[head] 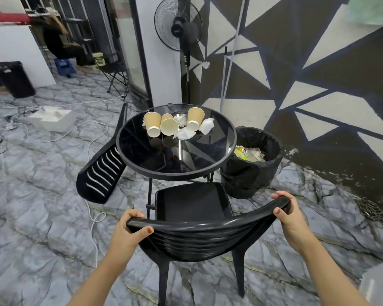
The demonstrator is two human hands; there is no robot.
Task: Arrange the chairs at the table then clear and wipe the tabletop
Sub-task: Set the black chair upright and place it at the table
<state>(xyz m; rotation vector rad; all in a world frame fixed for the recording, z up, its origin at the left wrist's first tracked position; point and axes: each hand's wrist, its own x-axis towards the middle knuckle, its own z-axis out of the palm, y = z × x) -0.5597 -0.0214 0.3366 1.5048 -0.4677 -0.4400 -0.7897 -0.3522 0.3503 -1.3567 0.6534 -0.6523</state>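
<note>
Both hands grip the top rail of a glossy black plastic chair (192,219) standing upright just before the table, its seat facing the near edge. Left hand (128,230) closes over the rail's left end, fingers curled over the far side and thumb pressed on the near side; right hand (290,214) clamps the right end the same way.

A second black chair (102,171), slatted, lies tipped over against the table's left edge. The round table (177,171) has a dark glass top in a black rim. Near its far edge lie three tan paper cups: the left cup (152,123), the middle cup (168,124) touching it, and the right cup (195,121), all on their sides with white rims toward the camera. About four crumpled white tissues (186,133) lie around them. No writing is readable on the cups.

Right of the table stands one bin (252,173) lined with a black bag, holding rubbish. Behind the table stands one black pedestal fan (178,23).
</note>
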